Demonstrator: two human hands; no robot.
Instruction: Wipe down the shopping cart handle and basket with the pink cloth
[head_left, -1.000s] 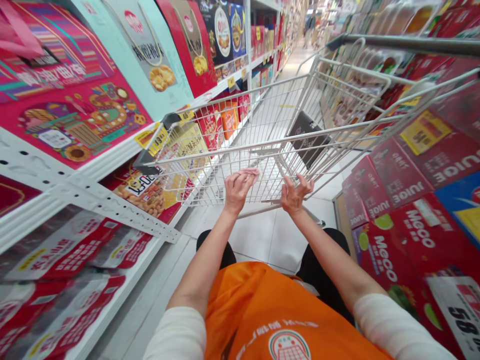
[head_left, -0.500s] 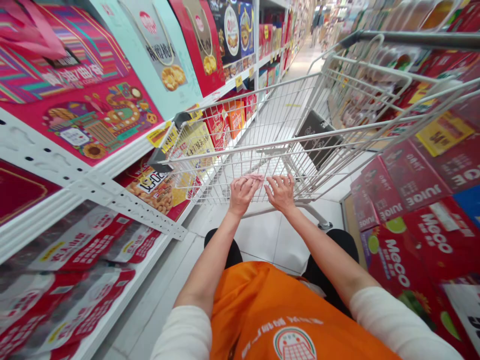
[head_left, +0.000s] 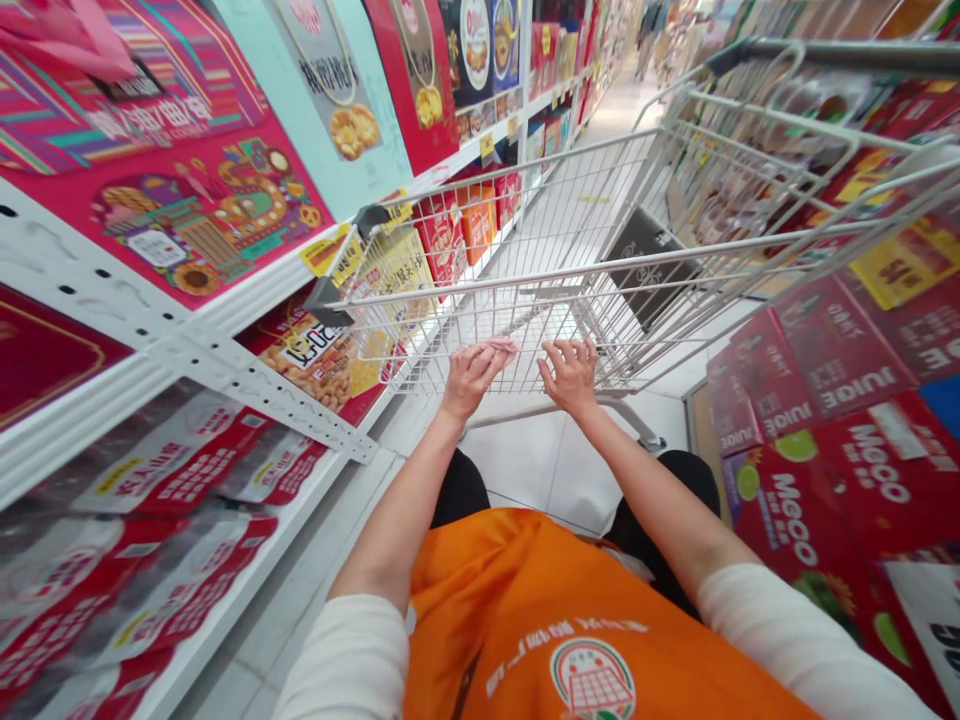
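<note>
My left hand [head_left: 468, 380] is closed around a folded pink cloth [head_left: 501, 345], part of which sticks out past the fingertips. It is at the lower wire side of a metal shopping cart [head_left: 480, 290]. To its right, my right hand [head_left: 570, 374] has its bent fingers spread, with nothing seen in them. The right fingertips are at the cart's wire mesh; whether they touch it I cannot tell. The cart stands sideways in front of my knees, and no goods show inside its basket.
Store shelves [head_left: 285, 370] with gift boxes and bagged snacks line the left. Stacked red drink cartons [head_left: 832, 480] stand close on the right. A dark panel [head_left: 651, 265] is on the cart. Far down the aisle, a person [head_left: 649, 35] is partly visible.
My hands have moved a little apart: the left, with the pink cloth, to the left, and the right slightly to the right. The view has shifted slightly.
</note>
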